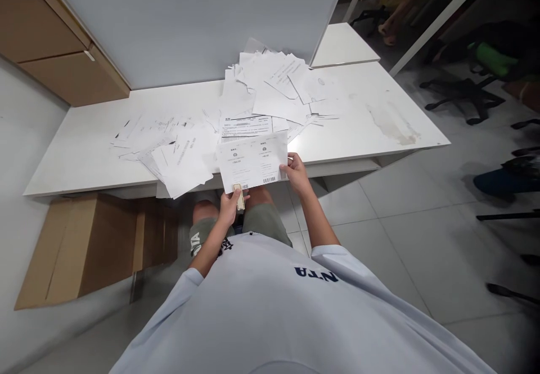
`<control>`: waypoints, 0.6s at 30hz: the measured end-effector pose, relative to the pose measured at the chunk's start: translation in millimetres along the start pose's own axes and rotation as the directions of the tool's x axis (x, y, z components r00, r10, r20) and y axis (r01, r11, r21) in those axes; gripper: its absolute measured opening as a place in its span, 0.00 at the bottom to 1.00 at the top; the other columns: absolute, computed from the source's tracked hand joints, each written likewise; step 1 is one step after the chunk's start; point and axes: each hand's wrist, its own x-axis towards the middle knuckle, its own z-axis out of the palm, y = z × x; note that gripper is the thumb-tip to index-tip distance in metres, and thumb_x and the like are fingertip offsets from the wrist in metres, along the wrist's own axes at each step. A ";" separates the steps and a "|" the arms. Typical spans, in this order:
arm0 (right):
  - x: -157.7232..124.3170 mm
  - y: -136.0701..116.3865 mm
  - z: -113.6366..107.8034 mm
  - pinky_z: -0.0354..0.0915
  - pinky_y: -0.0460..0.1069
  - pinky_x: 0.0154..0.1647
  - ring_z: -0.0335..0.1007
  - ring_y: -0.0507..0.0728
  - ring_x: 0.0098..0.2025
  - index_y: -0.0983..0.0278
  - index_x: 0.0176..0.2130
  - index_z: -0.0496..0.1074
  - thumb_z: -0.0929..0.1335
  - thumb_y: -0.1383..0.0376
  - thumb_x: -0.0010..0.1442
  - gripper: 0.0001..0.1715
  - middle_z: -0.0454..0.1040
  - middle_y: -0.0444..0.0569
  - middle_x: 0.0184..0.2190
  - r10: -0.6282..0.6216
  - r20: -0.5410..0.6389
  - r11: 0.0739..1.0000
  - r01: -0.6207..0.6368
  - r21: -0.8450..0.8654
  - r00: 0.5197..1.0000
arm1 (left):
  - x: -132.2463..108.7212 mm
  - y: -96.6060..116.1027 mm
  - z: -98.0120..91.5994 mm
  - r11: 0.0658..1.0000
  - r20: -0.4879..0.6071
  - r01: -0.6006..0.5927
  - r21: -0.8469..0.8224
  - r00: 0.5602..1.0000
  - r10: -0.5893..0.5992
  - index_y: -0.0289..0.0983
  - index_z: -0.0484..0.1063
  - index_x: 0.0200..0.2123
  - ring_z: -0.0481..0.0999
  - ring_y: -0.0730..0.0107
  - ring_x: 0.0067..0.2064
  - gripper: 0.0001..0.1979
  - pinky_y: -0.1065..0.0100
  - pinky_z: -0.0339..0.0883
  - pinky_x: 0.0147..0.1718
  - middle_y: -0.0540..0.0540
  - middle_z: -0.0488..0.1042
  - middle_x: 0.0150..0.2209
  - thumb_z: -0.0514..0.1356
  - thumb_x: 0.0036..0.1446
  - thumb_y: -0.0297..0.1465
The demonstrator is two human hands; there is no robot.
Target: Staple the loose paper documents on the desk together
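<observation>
A printed white paper sheet with barcodes is held up at the front edge of the white table. My left hand grips its lower left corner, together with a small yellowish, narrow object under the thumb. The sheet's right edge is pinched by my right hand. Behind the sheet lies a printed page, partly covered. Farther back is a messy heap of papers. More loose papers are spread to the left, some jutting over the front edge.
A grey panel stands along the table's back. Cardboard boxes are at the back left and below the table at left. Office chairs and a person's foot are at the right.
</observation>
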 end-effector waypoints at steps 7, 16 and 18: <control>-13.8 -0.1 9.9 0.68 0.53 0.38 0.74 0.58 0.36 0.56 0.42 0.61 0.71 0.58 0.47 0.23 0.78 0.42 0.31 0.023 0.011 0.999 -0.023 0.029 1.000 | -5.6 1.8 -1.4 0.998 -0.048 -0.032 -0.048 0.998 0.029 0.36 0.76 0.47 0.77 0.51 0.53 0.33 0.53 0.78 0.47 0.39 0.79 0.48 0.74 0.39 0.47; -25.8 -0.8 10.2 0.66 0.53 0.38 0.73 0.58 0.36 0.56 0.43 0.60 0.69 0.57 0.50 0.21 0.75 0.42 0.30 0.031 0.046 0.999 -0.030 -0.014 0.998 | -8.4 6.5 -1.3 0.999 -0.158 -0.031 -0.038 0.987 0.025 0.33 0.78 0.43 0.79 0.48 0.49 0.28 0.49 0.78 0.45 0.37 0.80 0.46 0.75 0.40 0.42; -26.8 0.2 10.0 0.67 0.53 0.38 0.73 0.58 0.36 0.56 0.43 0.61 0.69 0.58 0.50 0.21 0.75 0.42 0.30 0.035 0.051 0.999 -0.035 -0.010 0.998 | -8.9 7.1 -1.6 0.999 -0.178 -0.029 -0.034 0.984 0.022 0.33 0.78 0.42 0.80 0.48 0.48 0.29 0.50 0.79 0.45 0.37 0.81 0.45 0.75 0.38 0.43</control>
